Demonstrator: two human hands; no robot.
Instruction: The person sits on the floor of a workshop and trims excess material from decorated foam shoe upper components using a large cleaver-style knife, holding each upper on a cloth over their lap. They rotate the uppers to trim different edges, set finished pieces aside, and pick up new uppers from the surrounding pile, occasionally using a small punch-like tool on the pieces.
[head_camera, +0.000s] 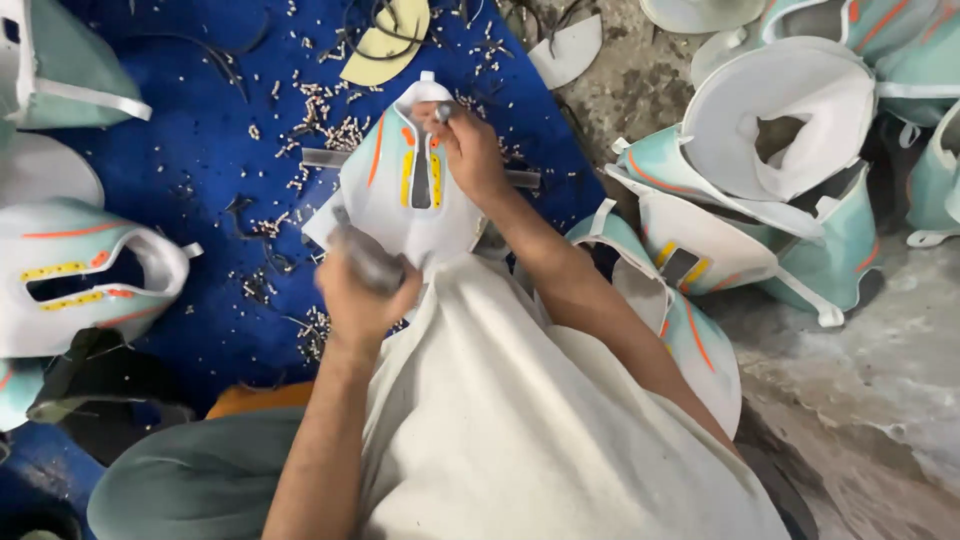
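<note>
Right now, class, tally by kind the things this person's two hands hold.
Upper: 1, white with orange and yellow marks, gripped at its top by the right hand.
Grey tool: 1, blurred, in the left hand.
Total: 2

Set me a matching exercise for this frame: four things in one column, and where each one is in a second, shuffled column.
Things:
1. shoe upper
2. left hand
3. right hand
4. pile of uppers

Places:
A. at the top end of the shoe upper, pinching a small metal piece
B. on the grey floor, off the mat's right side
C. over the blue mat, between both hands
D. at the lower edge of the shoe upper, around a blurred grey tool

Pairs: 1-C, 2-D, 3-A, 4-B
</note>
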